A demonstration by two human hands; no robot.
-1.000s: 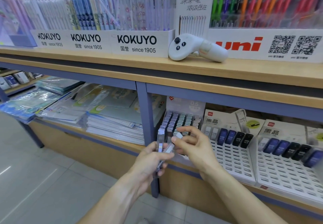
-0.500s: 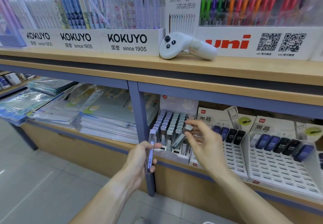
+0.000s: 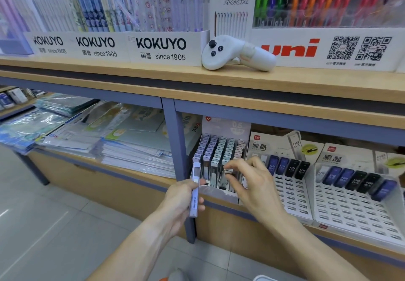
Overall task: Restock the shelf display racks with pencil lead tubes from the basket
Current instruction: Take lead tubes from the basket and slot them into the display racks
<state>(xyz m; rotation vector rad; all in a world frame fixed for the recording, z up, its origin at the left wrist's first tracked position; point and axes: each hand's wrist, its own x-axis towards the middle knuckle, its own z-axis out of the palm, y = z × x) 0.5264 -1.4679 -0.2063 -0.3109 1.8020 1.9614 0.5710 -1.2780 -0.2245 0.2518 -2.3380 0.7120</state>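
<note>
Right hand (image 3: 252, 180), pinching a lead tube (image 3: 228, 171) over the near row of the rack (image 3: 219, 193), should lower it upright while left hand (image 3: 182, 199) grips a spare tube (image 3: 195, 193).

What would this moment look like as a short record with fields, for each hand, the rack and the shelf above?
left hand: left hand grips spare lead tubes, upright, beside the rack
right hand: right hand pinches the cap of one lead tube at the rack's front row
rack: pastel tube rack, nearly full
neighbour racks: slotted white racks, only the top row holds dark tubes
shelf above: white controller
</note>
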